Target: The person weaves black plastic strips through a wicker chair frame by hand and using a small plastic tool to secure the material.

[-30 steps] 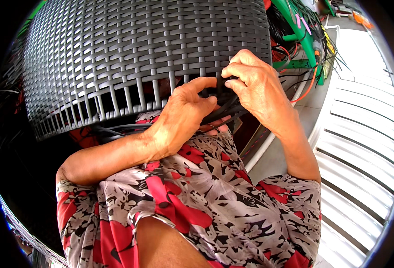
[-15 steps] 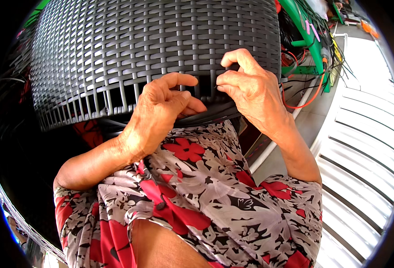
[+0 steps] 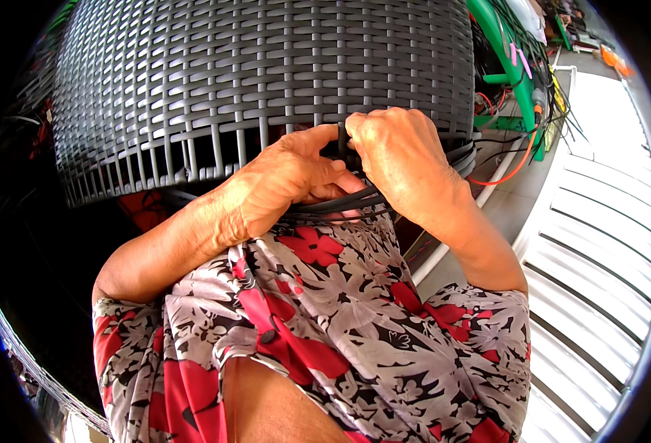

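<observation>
A dark grey woven wicker panel curves across in front of me, its lower edge showing bare upright ribs below the weave. At that edge my right hand is closed in a pinch on a dark plastic strand, its fingertips partly hidden. My left hand meets it from the left, index finger against the same strand and the other fingers curled below. Loose black strands run beneath both hands, passing by the left fingers, and reappear as a bundle beyond my right wrist.
A green metal frame stands to the right, with an orange cable and tangled dark strands near it. Further right lies a white slatted piece. Floral cloth covers my lap and upper arms.
My hands have come together at the panel's edge. The right hand has turned over and moved slightly left; the left moved right. Loose strands now show beneath the hands and beside my right wrist.
</observation>
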Demonstrator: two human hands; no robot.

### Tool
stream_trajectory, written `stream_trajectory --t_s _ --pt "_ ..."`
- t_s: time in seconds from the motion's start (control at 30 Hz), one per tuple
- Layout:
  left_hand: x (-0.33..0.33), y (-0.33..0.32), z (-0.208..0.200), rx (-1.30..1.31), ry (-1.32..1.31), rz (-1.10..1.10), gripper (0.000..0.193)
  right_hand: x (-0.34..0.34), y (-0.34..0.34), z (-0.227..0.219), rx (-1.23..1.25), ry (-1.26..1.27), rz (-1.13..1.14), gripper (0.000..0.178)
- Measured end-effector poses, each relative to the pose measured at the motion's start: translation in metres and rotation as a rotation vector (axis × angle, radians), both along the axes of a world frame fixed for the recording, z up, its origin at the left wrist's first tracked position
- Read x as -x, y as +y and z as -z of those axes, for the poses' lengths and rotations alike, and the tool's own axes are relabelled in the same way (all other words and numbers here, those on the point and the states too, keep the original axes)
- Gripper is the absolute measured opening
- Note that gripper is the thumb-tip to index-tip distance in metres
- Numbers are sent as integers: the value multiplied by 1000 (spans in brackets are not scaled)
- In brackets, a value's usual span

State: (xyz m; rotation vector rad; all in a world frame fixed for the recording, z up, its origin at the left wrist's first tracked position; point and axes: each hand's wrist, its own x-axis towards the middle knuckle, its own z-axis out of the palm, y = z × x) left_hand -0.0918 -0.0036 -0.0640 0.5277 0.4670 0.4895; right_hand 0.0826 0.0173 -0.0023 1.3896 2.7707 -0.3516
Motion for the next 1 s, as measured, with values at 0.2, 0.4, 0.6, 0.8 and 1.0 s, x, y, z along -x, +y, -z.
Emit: stream_trajectory --t_s 0.2,0.4,0.6,0.8,1.0 --pt "12 -15 -17 30 16 -41 69 -9 -5 3 -9 170 19 11" --pt "18 -23 -20 122 -29 -95 79 -6 -15 4 -49 326 55 20" --pt "22 -29 -24 143 -120 -130 74 -6 -6 5 68 199 -75 10" --pt "26 -37 -22 14 11 -234 57 2 0 3 125 73 -73 5" --pt "40 -36 -19 -169 435 -342 49 19 -1 2 281 612 8 6"
